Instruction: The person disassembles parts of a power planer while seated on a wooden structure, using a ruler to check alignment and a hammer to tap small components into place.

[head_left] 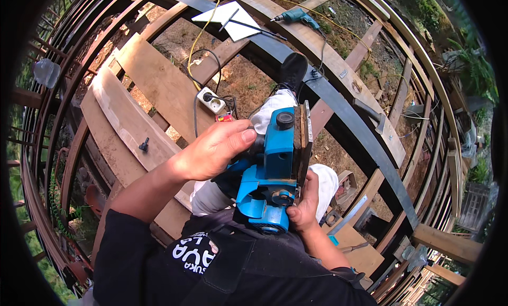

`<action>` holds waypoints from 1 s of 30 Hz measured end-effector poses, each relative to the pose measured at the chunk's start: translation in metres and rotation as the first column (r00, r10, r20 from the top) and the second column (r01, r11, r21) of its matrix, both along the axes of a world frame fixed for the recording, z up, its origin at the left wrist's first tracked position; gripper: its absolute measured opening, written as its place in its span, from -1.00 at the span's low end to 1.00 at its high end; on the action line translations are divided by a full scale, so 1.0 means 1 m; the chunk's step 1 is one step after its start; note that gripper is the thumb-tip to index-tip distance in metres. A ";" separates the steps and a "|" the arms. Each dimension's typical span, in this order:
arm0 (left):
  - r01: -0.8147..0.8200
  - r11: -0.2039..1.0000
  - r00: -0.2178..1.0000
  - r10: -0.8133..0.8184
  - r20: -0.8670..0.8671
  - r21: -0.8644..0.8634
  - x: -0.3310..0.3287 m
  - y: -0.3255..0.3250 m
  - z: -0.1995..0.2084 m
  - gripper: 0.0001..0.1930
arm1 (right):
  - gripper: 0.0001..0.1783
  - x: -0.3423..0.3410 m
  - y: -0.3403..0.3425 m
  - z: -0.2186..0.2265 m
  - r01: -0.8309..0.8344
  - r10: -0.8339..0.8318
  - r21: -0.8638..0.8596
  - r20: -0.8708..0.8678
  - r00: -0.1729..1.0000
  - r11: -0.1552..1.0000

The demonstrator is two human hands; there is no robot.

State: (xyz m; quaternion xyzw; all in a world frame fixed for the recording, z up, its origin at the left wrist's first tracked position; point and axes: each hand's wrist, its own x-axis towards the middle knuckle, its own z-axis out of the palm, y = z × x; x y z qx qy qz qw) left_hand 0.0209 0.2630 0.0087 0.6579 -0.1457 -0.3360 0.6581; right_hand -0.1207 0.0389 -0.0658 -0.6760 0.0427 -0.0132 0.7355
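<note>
A blue electric planer [279, 152] is held over my lap, tilted up so its flat sole faces right. Its black round front knob [285, 120] points away from me, and a round fitting [282, 197] shows on its near side. My left hand [218, 146] is closed at the planer's left side, its fingertips partly hidden behind the dark handle. My right hand [305, 205] grips the near right end, thumb against the blue body and fingers by the sole. The planer's underside is mostly hidden.
A white power strip [211, 101] with a plugged cable lies beyond my left hand. Wide boards [159, 84] span the left. A teal drill [300, 17], a hammer [370, 115] and a white angular sheet [233, 21] rest along the long beams. A metal ruler [350, 215] lies lower right.
</note>
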 end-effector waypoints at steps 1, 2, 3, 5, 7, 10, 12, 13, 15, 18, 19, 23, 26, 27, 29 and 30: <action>0.001 1.000 1.000 -0.001 -0.001 0.000 -0.001 -0.001 -0.001 -0.48 | 0.26 0.000 0.000 -0.001 0.004 -0.005 0.010 0.013 1.000 1.000; -0.068 0.997 0.940 0.078 0.331 -0.041 -0.003 -0.005 -0.004 -0.46 | 0.25 0.000 -0.001 -0.002 -0.009 0.009 0.009 0.014 1.000 1.000; -0.061 0.997 0.779 0.074 0.623 -0.043 0.000 -0.005 -0.006 -0.44 | 0.25 0.000 -0.001 -0.003 -0.008 0.008 0.010 0.014 1.000 1.000; -0.110 0.992 0.523 0.107 0.845 -0.057 0.004 -0.003 -0.013 -0.40 | 0.24 0.000 -0.001 -0.004 -0.004 0.004 0.009 0.024 1.000 1.000; -0.170 0.985 0.476 0.051 0.878 0.035 0.002 -0.001 -0.021 -0.42 | 0.24 0.000 -0.001 -0.003 0.000 0.000 0.001 0.026 1.000 1.000; -0.115 0.993 0.829 0.105 0.549 -0.017 -0.004 -0.006 -0.011 -0.53 | 0.24 0.000 0.000 -0.003 0.002 -0.001 -0.015 0.026 1.000 1.000; -0.036 0.999 0.980 0.040 0.194 -0.025 -0.004 -0.006 -0.007 -0.53 | 0.24 0.000 0.000 -0.003 0.001 -0.001 -0.022 0.025 1.000 1.000; -0.022 0.999 0.973 0.029 0.229 -0.035 -0.003 -0.005 -0.007 -0.49 | 0.24 0.000 0.000 -0.003 0.002 -0.001 -0.017 0.029 1.000 1.000; 0.011 0.999 0.955 0.005 0.297 -0.052 0.000 -0.005 -0.005 -0.41 | 0.23 0.000 0.000 -0.004 0.005 -0.005 -0.010 0.034 0.999 1.000; -0.125 0.992 0.680 0.100 0.727 -0.019 0.001 -0.003 -0.008 -0.35 | 0.22 0.000 -0.001 -0.006 0.006 -0.005 -0.007 0.053 0.999 1.000; -0.154 0.985 0.548 0.024 0.836 0.072 0.001 0.001 -0.011 -0.35 | 0.22 0.000 -0.002 -0.006 -0.003 0.005 -0.022 0.056 0.998 1.000; -0.086 0.996 0.935 0.089 0.344 -0.023 -0.004 -0.006 -0.009 -0.45 | 0.21 0.001 -0.001 -0.003 -0.013 0.015 -0.051 0.032 0.999 0.999; 0.060 0.998 0.998 -0.060 -0.017 -0.019 0.008 0.007 -0.007 -0.45 | 0.21 0.000 0.000 -0.001 0.004 -0.001 -0.051 0.045 0.999 0.999; 0.155 0.987 0.979 -0.148 -0.141 0.041 0.009 0.010 -0.005 -0.37 | 0.21 0.000 0.000 -0.002 0.004 -0.002 -0.048 0.045 0.999 0.999; 0.092 0.995 0.996 -0.092 0.000 0.036 0.001 0.007 -0.008 -0.34 | 0.21 0.002 -0.001 -0.005 -0.006 0.009 -0.059 0.054 0.999 0.998; -0.040 0.999 0.917 0.027 0.398 0.025 -0.002 0.002 -0.007 -0.39 | 0.22 0.001 -0.001 -0.006 0.002 0.001 -0.058 0.054 0.999 0.998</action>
